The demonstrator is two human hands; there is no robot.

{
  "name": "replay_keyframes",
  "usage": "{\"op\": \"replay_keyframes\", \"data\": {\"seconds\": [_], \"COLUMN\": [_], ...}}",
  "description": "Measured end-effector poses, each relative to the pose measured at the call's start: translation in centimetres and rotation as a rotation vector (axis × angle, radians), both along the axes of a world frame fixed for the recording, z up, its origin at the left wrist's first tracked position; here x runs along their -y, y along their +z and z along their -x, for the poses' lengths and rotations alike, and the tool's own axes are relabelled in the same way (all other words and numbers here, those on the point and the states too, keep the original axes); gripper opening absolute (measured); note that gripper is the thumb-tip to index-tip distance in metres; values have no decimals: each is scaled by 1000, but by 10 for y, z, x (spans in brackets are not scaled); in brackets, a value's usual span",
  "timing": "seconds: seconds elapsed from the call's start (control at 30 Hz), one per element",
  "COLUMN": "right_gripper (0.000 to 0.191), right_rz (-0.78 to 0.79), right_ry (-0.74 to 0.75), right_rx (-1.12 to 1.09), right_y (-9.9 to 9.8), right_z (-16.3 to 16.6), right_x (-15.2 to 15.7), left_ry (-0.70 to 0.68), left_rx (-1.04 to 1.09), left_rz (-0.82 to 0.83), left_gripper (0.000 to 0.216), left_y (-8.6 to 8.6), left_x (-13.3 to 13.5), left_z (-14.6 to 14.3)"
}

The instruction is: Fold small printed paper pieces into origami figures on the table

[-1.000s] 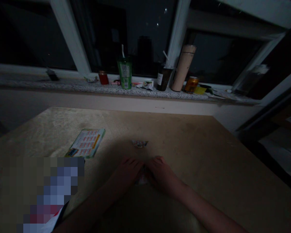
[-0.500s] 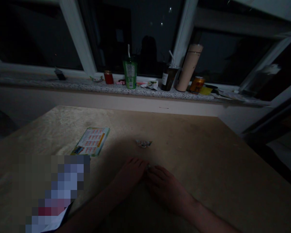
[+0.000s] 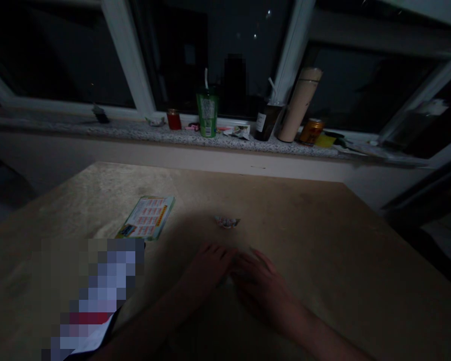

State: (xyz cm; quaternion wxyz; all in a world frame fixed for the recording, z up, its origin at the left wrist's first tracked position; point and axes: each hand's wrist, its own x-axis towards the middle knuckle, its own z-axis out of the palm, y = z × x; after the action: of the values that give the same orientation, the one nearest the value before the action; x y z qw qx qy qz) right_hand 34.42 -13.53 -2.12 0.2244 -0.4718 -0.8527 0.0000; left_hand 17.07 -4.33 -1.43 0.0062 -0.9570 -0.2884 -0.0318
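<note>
My left hand (image 3: 210, 263) and my right hand (image 3: 265, 286) meet low over the middle of the table, fingertips touching or nearly so. The left fingers are curled inward. On the right, the fingers bend toward the left hand and are smeared a little by motion, one of them lifted from the others. Something small and pale seems to lie between the fingertips, too dark and covered to name. Just beyond the hands rests a small crumpled printed wrapper (image 3: 227, 222).
A printed card or booklet (image 3: 148, 218) lies left on the table (image 3: 304, 225), nearer me a blurred-out flat item (image 3: 105, 291). Along the windowsill (image 3: 131, 131) stand a red jar (image 3: 174, 120), a green cup (image 3: 208, 114), a dark cup (image 3: 266, 120), a tall tumbler (image 3: 299, 105) and an orange can (image 3: 311, 132).
My right hand's fingers have shifted over the left fingertips, and one right finger has lifted. The pale bit between the hands is now more covered. The view has swung slightly.
</note>
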Motion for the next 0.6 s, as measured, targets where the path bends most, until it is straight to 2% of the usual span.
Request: {"op": "replay_keyframes", "data": {"seconds": [0.1,0.23,0.3,0.37,0.4,0.5,0.6], "right_gripper": [33,33,32,31,31,32,32], "right_rz": [54,102,98,85,80,65,73], "right_ry": [2,3,5,8,6,-7,-6], "right_rx": [20,16,1,-16,-24,-50,-59], "right_y": [6,8,8,9,9,10,8], "right_z": [-3,-5,-5,-6,-6,-6,-7], "right_x": [3,2,2,1,1,0,0], "left_ry": [26,69,22,15,53,60,53], "left_rx": [-3,8,78,90,75,-1,-38], "left_rz": [-21,-53,-107,-151,-163,-135,-55], "left_gripper": [33,38,39,56,63,76,82], "left_y": [7,10,3,-8,-14,-23,-21], "left_x": [7,45,69,87,93,99,95], "left_z": [0,3,7,11,13,17,18]}}
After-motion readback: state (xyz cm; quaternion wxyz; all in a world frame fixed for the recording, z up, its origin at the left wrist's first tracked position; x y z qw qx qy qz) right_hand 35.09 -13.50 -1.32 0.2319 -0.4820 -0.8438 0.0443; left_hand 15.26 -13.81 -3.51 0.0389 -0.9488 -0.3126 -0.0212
